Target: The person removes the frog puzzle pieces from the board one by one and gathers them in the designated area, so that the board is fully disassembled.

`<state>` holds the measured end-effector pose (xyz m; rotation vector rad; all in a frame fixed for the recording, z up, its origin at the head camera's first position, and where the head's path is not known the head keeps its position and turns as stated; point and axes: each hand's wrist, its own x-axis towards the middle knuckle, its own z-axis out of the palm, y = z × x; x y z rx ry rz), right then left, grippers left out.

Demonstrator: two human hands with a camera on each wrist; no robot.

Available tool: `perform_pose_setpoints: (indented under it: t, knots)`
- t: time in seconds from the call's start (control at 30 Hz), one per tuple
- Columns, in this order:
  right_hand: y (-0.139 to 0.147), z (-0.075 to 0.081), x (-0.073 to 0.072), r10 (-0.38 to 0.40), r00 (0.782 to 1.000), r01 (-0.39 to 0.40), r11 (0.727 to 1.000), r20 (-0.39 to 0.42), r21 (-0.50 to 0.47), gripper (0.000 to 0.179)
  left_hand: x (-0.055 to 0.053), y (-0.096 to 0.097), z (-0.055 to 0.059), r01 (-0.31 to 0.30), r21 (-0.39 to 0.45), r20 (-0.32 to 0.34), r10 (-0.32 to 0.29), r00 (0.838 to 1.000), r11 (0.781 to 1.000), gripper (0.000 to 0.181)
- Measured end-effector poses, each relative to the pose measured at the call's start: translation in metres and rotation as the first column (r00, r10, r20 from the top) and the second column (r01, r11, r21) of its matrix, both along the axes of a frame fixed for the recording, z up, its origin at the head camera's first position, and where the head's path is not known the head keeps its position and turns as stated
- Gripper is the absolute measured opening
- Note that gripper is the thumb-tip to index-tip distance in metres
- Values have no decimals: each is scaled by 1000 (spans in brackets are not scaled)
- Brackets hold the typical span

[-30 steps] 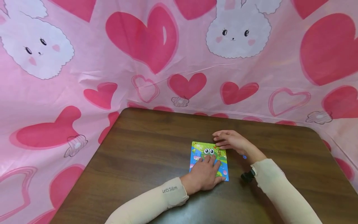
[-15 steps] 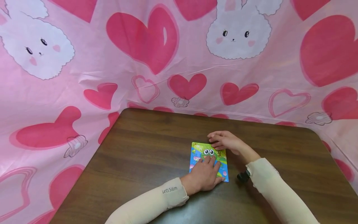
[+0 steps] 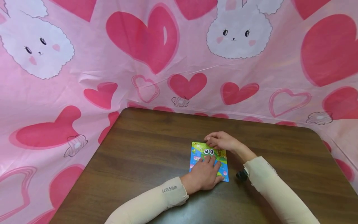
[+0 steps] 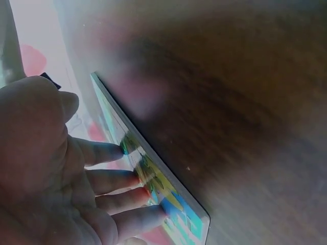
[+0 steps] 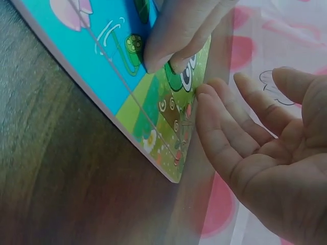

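Note:
A flat, thin-edged board [image 3: 196, 152] printed with a green frog, pink flowers and blue water lies on the table. A line runs along its border in the right wrist view. My left hand [image 3: 203, 176] rests on its lower middle with the fingers spread, fingertips touching the printed face [image 4: 158, 179]. At the far edge of the board, my right hand [image 3: 223, 141] hovers with its fingers loosely bent and nothing between them. In the right wrist view this right hand [image 5: 260, 138] is palm-up beside the board's corner, and left-hand fingers [image 5: 176, 35] press the picture.
The brown wooden table [image 3: 145, 149] surrounds the board. Behind it hangs a pink cloth [image 3: 195, 62] with hearts and rabbit faces. A small black object [image 3: 241, 175] sits at the right cuff.
My right hand has moved left along the board's far edge, its fingers bending a little more. A small blue spot by the right wrist is out of sight. The left hand and board stay put.

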<state>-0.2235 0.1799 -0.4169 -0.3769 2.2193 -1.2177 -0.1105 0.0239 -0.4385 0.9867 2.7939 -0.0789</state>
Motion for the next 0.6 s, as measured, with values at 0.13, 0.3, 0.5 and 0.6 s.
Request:
perform_pose_setpoints:
  t: [0.13,0.3,0.5,0.6]
  knots:
    - [-1,-6,-1,8,1000,-8,1000,23,-19,40,-1,0,0,5,-2,2,-5,1000,1000,62]
    - [-7,-10,1,-24,999,24,999,-27,-22,37,-2,0,1,14,-9,-2,-14,1000,1000,61]
    - [-7,-7,-2,-50,995,51,999,-83,17,36,-3,-1,2,10,-10,26,-10,1000,1000,61]
    - [-8,-7,-2,-1,989,12,997,-151,73,34,-3,-1,1,11,-15,19,-11,1000,1000,61]
